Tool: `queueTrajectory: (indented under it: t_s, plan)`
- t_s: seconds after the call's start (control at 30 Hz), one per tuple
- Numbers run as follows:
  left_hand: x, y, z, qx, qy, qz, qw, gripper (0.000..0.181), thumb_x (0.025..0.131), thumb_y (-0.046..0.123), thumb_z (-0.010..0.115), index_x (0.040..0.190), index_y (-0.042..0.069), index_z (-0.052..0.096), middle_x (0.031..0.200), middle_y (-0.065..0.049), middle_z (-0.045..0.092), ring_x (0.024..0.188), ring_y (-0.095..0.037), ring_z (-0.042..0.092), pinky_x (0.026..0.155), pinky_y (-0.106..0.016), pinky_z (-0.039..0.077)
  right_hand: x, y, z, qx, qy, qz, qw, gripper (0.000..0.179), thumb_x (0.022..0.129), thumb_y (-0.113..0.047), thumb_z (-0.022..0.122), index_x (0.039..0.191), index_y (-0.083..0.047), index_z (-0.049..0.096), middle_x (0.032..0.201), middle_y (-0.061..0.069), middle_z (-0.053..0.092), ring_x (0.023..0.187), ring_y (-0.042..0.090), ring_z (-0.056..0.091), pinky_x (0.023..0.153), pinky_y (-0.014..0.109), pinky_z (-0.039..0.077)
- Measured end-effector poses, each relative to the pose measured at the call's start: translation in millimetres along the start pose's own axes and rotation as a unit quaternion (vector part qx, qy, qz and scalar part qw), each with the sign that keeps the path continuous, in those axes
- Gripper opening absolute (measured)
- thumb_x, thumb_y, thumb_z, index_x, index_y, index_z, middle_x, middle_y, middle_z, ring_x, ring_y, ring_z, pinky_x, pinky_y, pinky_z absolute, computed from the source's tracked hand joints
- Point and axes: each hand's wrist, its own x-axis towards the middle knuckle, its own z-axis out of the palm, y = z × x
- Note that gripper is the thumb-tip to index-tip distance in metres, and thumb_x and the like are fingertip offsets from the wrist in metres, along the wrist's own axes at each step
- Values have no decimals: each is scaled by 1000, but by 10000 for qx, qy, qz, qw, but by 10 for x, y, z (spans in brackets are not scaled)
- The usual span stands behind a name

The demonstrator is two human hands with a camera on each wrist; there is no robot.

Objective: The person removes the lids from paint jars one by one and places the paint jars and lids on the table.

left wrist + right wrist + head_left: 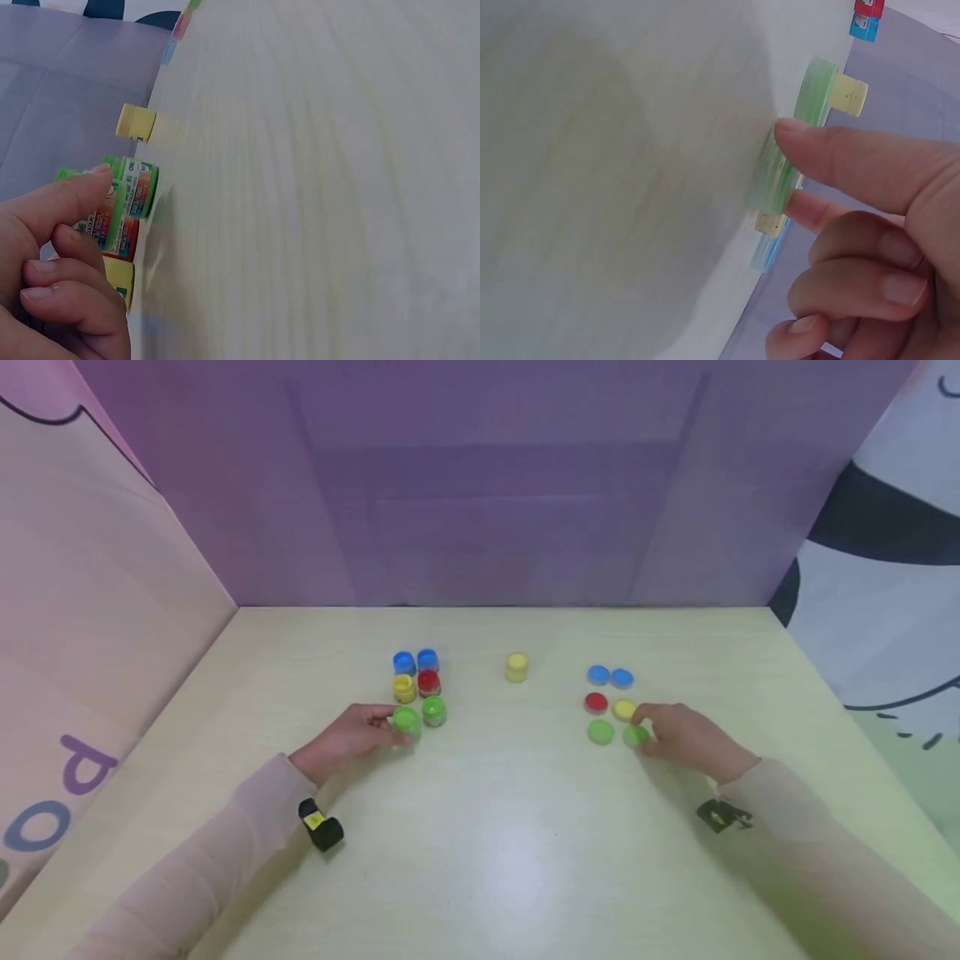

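My left hand (pixel 352 742) pinches a small green jar (pixel 407 723) at the front left of a cluster of jars. Labels show on its side in the left wrist view, where the thumb (pixel 71 196) lies along it. A second green jar (pixel 434 712) stands just right of it. Over on the right, my right hand (pixel 692 742) pinches a round green lid (pixel 769 176) between thumb and forefinger, the other fingers curled. Another green lid (pixel 601 732) lies flat to its left, with a yellow lid (pixel 624 710) just behind.
Behind the green jars stand a yellow jar (pixel 404 688), a red jar (pixel 428 683) and two blue jars (pixel 403 662). One yellow jar (pixel 516 667) is alone at the middle. A red lid (pixel 596 702) and two blue lids (pixel 598 675) lie at right on the pale table (pixel 480 827).
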Motion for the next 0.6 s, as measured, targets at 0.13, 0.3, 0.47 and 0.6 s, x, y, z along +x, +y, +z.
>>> queueTrajectory:
  t_s: [0.13, 0.3, 0.47, 0.6]
  plan:
    - [47, -17, -31, -78, 59, -113, 9999, 58, 83, 23, 72, 136, 13, 50, 70, 4, 44, 64, -13, 37, 57, -24, 33, 9, -8, -2, -75, -1, 96, 9999, 41, 84, -14, 69, 117, 3, 54, 65, 1, 49, 57, 14, 42, 55, 28, 38]
    - [82, -17, -47, -149, 137, -240, 9995, 58, 84, 24, 71, 136, 13, 49, 77, 4, 45, 67, -13, 37, 59, -25, 32, 51, -62, -25, -226, 206, -35, 9995, 45, 83, -19, 70, 117, 4, 54, 60, 0, 44, 55, 13, 39, 52, 27, 35]
    - [108, -5, -38, -120, 242, -326, 9991, 56, 85, 21, 69, 137, 13, 49, 78, 5, 45, 63, -12, 34, 57, -25, 29, 179, -244, -20, -275, 648, -343, 9969, 43, 83, -22, 71, 112, 5, 56, 61, 0, 49, 57, 14, 44, 53, 29, 37]
    - [125, 8, -26, -108, 264, -348, 9990, 56, 85, 21, 68, 137, 13, 49, 81, 5, 46, 58, -11, 32, 55, -24, 29, 359, -457, 1, -383, 1062, -371, 9929, 44, 84, -25, 70, 113, 4, 56, 69, 4, 55, 63, 18, 47, 54, 30, 40]
